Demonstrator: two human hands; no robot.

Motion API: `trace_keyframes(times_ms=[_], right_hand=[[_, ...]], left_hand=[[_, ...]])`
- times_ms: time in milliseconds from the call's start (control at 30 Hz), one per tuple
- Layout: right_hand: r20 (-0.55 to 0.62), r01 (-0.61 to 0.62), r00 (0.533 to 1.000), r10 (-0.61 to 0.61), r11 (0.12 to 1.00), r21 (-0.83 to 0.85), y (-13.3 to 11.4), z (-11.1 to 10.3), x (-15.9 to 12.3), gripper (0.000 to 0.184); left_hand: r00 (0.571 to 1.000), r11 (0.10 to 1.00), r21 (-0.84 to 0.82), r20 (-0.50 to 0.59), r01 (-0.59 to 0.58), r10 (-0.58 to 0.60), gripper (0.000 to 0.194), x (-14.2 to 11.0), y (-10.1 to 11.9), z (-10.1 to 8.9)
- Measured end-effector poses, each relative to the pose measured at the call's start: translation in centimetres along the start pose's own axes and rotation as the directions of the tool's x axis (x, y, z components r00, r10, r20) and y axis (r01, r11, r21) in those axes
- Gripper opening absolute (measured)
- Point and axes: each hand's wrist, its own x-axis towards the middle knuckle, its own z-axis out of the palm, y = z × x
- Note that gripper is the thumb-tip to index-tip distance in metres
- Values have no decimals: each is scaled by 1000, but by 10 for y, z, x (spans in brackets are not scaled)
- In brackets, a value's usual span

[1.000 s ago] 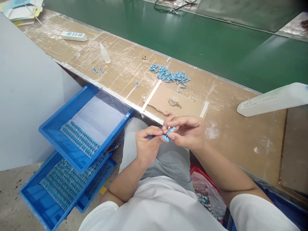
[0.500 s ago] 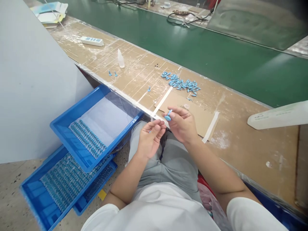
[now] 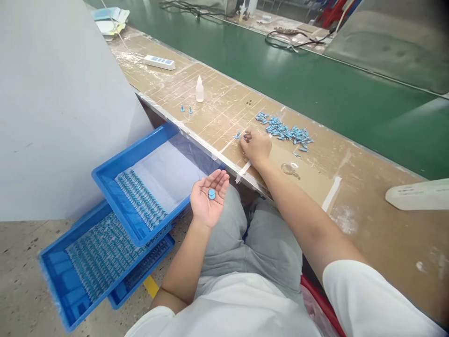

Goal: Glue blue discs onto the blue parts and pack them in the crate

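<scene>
My left hand [image 3: 209, 199] is turned palm up below the table edge, its fingers stretched out. Small blue discs [image 3: 211, 194] rest loose in that palm. Over the table, my right hand [image 3: 257, 146] has thumb and fingers pinched together at the tabletop, with a bit of a small blue piece showing at the fingertips. Just left of them stands another small blue piece with a round base [image 3: 237, 135]. Beyond my right hand lies a heap of small blue pieces [image 3: 286, 130]. Farther left, two blue pieces [image 3: 186, 109] stand on the cardboard-covered table [image 3: 217, 117].
A clear dropper bottle [image 3: 199, 90] stands behind the two pieces, with a power strip [image 3: 159, 62] farther off. Blue trays [image 3: 135, 236] holding rows of blue pieces are stacked at my left. A large white bottle [image 3: 417, 194] lies at the right. A green belt [image 3: 245, 51] runs behind.
My hands have moved apart. The right hand has carried the blue piece away to the tabletop; the left has turned palm up and opened, showing the discs. The view has shifted slightly.
</scene>
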Motion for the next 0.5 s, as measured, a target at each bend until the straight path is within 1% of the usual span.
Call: trace_keyframes(times_ms=[100,167,200,267,333,367,400,433,467,500], right_hand=[[9,-7,1000,7,1000,-28,2,3,5,31],[0,-13,1000,13,999,-39,1,-1,5,33],[-25,-2,1000,1,999,-38,-1,-6,3,33],[-108,59,992,-59,998,-3,-9,-24,-10,32],[-173,166,974,-149,982,89,-23,-48,-35,27],[-165,212,969,-186,965,154,-32,-61,-51,25],[-127,257,964,-233,939,229,-41,-74,-69,23],[-55,309,950,-308,900,309,-49,-85,-86,21],[38,334,926,-376,861,383,-56,-93,-101,19],[108,335,903,-416,839,430,-62,-99,-115,19]], left_hand=[[999,1000,-4,52,-2,2,37,2,2,-1],[996,1000,-6,87,1,0,38,4,2,-1],[995,1000,-8,104,3,-2,38,4,1,-1],[991,1000,-10,137,8,-7,39,5,0,0],[988,1000,-4,157,13,-13,40,6,-2,1],[988,1000,3,155,15,-16,40,7,-4,2],[989,1000,12,148,17,-19,41,8,-6,2],[990,999,24,141,24,-27,41,8,-8,3],[989,999,35,141,35,-40,42,9,-10,3],[988,998,46,147,49,-56,43,10,-13,4]])
